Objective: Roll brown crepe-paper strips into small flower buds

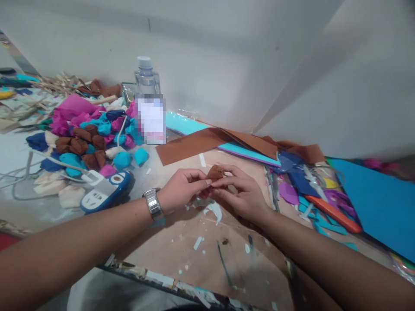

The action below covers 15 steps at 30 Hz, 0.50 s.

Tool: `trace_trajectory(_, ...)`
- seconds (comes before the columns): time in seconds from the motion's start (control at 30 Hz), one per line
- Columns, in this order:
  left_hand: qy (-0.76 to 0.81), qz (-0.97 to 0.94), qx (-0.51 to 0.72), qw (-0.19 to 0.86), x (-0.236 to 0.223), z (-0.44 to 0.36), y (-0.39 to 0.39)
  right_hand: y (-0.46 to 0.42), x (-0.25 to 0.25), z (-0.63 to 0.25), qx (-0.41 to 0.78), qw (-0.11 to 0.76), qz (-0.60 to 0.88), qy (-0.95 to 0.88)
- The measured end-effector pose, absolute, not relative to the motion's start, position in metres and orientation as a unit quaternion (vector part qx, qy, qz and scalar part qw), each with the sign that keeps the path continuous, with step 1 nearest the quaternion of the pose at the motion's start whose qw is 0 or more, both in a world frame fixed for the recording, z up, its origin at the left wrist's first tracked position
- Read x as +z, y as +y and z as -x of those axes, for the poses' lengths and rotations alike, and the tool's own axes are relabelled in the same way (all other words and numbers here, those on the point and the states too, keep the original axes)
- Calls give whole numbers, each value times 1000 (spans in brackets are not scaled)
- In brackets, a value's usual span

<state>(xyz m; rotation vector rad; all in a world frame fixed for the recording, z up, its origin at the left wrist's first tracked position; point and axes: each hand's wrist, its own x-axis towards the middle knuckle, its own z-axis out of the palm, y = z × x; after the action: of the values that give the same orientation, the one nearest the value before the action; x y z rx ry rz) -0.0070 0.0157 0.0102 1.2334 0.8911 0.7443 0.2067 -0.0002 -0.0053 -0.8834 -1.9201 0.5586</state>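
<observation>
Head view is showing me both hands meeting over the middle of the worktable (181, 255), and I am watching them shape a small brown paper piece (215, 172). The left hand (181, 190) is pinching its near edge between thumb and forefinger; the right hand (241, 192) is pinching the far side, with its other fingers curled beneath. The piece is being held just above the tabletop, touching nothing else.

To do this well, I am judging that the pinches should stay close to each other, so the thin paper is gathering evenly instead of tearing, and that the pressure should be light and rolling.

Off to the left, a heap of crumpled paper balls (87, 138) in brown, blue and pink is lying beside a plastic bottle (146, 80). A long brown paper strip (201, 144) is resting just behind the hands, with blue sheets (382, 203) to the right.
</observation>
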Motion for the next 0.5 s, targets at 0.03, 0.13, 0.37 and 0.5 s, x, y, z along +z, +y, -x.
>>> trace_trajectory(0.03, 392, -550, 329, 660, 11, 7, 16, 0, -5, -207, 222, 463, 363, -778)
trace_trajectory(0.13, 390, -568, 321, 650, 12, 7, 15, -2, -3, -206, 220, 461, 380, -771)
trace_trajectory(0.37, 377, -608, 313, 625, 10, 8, 15, -5, 0, -204, 235, 466, 408, -749)
trace_trajectory(0.5, 378, -608, 305, 628, 11, 10, 16, -5, -1, -204, 250, 468, 412, -740)
